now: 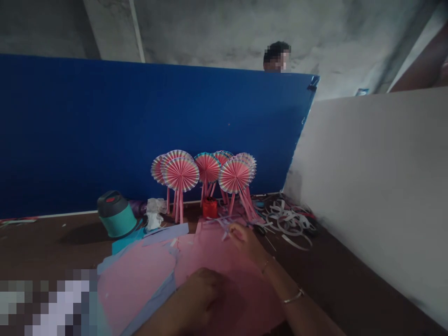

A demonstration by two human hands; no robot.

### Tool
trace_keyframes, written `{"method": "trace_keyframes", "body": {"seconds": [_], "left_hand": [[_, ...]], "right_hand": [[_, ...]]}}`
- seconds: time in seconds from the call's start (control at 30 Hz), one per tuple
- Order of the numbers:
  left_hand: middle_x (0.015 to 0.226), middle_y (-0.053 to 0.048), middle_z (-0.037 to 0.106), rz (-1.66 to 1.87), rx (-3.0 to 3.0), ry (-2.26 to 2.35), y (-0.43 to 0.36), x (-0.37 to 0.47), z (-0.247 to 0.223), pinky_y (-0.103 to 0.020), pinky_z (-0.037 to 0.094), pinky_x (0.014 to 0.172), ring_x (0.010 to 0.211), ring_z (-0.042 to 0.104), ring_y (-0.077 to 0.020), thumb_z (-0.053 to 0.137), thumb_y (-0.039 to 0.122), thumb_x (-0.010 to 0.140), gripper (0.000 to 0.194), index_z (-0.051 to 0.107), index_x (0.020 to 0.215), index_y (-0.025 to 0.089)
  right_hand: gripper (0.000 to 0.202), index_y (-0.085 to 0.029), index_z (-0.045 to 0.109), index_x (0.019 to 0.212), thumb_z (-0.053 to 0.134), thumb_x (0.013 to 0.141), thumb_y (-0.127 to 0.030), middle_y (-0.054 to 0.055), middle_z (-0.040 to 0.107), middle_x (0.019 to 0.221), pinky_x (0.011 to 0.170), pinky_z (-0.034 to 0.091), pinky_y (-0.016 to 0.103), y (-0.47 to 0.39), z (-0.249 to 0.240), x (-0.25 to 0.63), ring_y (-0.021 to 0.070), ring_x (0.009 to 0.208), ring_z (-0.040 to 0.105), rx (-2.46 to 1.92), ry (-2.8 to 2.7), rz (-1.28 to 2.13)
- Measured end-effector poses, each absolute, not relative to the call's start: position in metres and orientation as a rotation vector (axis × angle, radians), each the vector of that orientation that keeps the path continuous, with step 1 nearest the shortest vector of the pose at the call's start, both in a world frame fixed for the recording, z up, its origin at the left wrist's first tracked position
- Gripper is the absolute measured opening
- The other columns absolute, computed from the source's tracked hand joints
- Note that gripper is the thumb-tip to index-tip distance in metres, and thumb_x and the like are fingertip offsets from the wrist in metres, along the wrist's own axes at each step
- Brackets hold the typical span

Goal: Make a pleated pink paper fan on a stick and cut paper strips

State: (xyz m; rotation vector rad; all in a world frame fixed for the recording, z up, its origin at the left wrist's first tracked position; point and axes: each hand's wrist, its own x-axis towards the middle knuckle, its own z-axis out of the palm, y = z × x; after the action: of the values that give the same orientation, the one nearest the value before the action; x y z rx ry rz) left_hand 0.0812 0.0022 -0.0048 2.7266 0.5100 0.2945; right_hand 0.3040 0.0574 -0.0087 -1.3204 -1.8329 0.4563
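Note:
Pink paper sheets [140, 275] lie spread on the brown surface in front of me. My left hand [205, 291] rests low over the pink paper, its fingers dark and curled down out of sight. Farther forward, my right hand [243, 238] has its thumb and fingertips drawn together beside thin lilac paper strips [224, 223]; what lies between the fingertips is too small to tell. Beyond it, pleated pink paper fans [181, 174] on pink sticks stand against the blue panel. A small red object [210, 208] sits among the sticks.
A teal and black container [117, 214] stands at the left, near crumpled white material [154, 213]. Curled white strips [289, 219] are heaped at the right. A blue panel [105, 130] and a pale wall [378, 177] border the surface. A person's head [276, 56] shows behind the panel.

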Motion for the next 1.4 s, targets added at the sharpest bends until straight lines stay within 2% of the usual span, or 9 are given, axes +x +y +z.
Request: {"method": "trace_keyframes", "body": {"seconds": [0.13,0.3,0.4,0.47,0.57,0.67,0.8,1.1,1.4], "left_hand": [[0.109,-0.004,0.070,0.318,2.681,0.508,0.007,0.077,-0.009,-0.038,0.041,0.096,0.105,0.059,-0.0237,0.056,0.021,0.073,0.028,0.069,0.097,0.024],[0.113,-0.006,0.069,0.578,2.522,0.640,0.023,0.069,-0.025,-0.038,0.043,0.098,0.109,0.058,-0.0229,0.052,0.013,0.068,0.032,0.070,0.092,0.023],[0.129,-0.012,0.060,0.893,2.408,0.978,0.031,0.062,-0.023,-0.042,0.039,0.104,0.121,0.051,-0.0240,0.046,0.016,0.078,0.044,0.059,0.120,0.018],[0.146,-0.013,0.043,1.009,2.391,1.096,0.031,0.058,-0.013,-0.047,0.028,0.111,0.135,0.035,-0.0259,0.045,0.021,0.084,0.056,0.040,0.139,0.017],[0.152,-0.008,0.032,0.912,2.463,1.017,0.025,0.054,0.007,-0.048,0.022,0.114,0.141,0.024,-0.0262,0.048,0.026,0.085,0.056,0.039,0.140,0.023],[0.137,-0.008,0.051,0.672,2.369,0.960,0.022,0.052,0.020,-0.044,0.032,0.108,0.131,0.038,-0.0259,0.051,0.030,0.085,0.026,0.064,0.107,0.024],[0.097,-0.006,0.068,0.562,2.000,1.020,0.029,0.051,0.018,-0.032,0.046,0.085,0.093,0.059,-0.0194,0.049,0.041,0.086,0.028,0.066,0.094,0.019],[0.059,0.001,0.057,0.545,1.512,1.215,0.045,0.040,0.017,-0.023,0.035,0.048,0.052,0.047,-0.0109,0.065,0.045,0.066,0.030,0.063,0.066,0.015],[0.054,0.003,0.053,0.404,1.595,1.230,0.045,0.030,0.020,-0.024,0.034,0.053,0.056,0.048,-0.0125,0.065,0.037,0.061,0.022,0.059,0.060,0.016]], "right_hand": [[0.009,-0.019,0.061,0.073,0.053,0.076,-0.019,0.003,0.068,0.077,0.078,0.044,0.029,0.052,0.011,0.308,0.0193,0.079,0.062,-1.442,-1.772,0.468],[0.016,-0.018,0.061,0.066,0.052,0.076,-0.009,0.004,0.069,0.079,0.100,0.026,0.048,0.044,0.037,0.311,0.0222,0.087,0.062,-1.813,-1.878,-0.005],[0.015,-0.018,0.066,0.074,0.054,0.076,-0.009,0.004,0.070,0.082,0.086,0.039,0.034,0.036,0.048,0.300,0.0192,0.083,0.063,-1.651,-1.963,0.271],[0.017,-0.018,0.069,0.079,0.056,0.074,-0.009,0.003,0.072,0.081,0.074,0.043,0.025,0.028,0.052,0.287,0.0165,0.078,0.063,-1.410,-2.100,0.647],[0.018,-0.018,0.070,0.078,0.055,0.072,-0.009,0.001,0.072,0.078,0.067,0.042,0.022,0.017,0.052,0.273,0.0149,0.073,0.062,-1.221,-2.166,0.948],[0.017,-0.018,0.068,0.077,0.054,0.073,-0.010,0.001,0.070,0.078,0.068,0.042,0.023,0.012,0.046,0.276,0.0148,0.074,0.060,-1.252,-2.138,0.970],[0.012,-0.018,0.062,0.080,0.050,0.081,-0.022,0.002,0.063,0.079,0.069,0.042,0.024,0.017,0.029,0.294,0.0154,0.077,0.056,-1.344,-2.009,1.001],[0.010,-0.019,0.048,0.065,0.047,0.075,-0.021,-0.001,0.048,0.072,0.063,0.036,0.024,0.026,0.010,0.306,0.0142,0.071,0.046,-1.366,-1.910,0.872],[0.008,-0.017,0.053,0.060,0.054,0.067,-0.012,-0.002,0.050,0.064,0.062,0.036,0.024,0.034,-0.005,0.314,0.0137,0.065,0.048,-1.474,-2.010,0.714]]}}
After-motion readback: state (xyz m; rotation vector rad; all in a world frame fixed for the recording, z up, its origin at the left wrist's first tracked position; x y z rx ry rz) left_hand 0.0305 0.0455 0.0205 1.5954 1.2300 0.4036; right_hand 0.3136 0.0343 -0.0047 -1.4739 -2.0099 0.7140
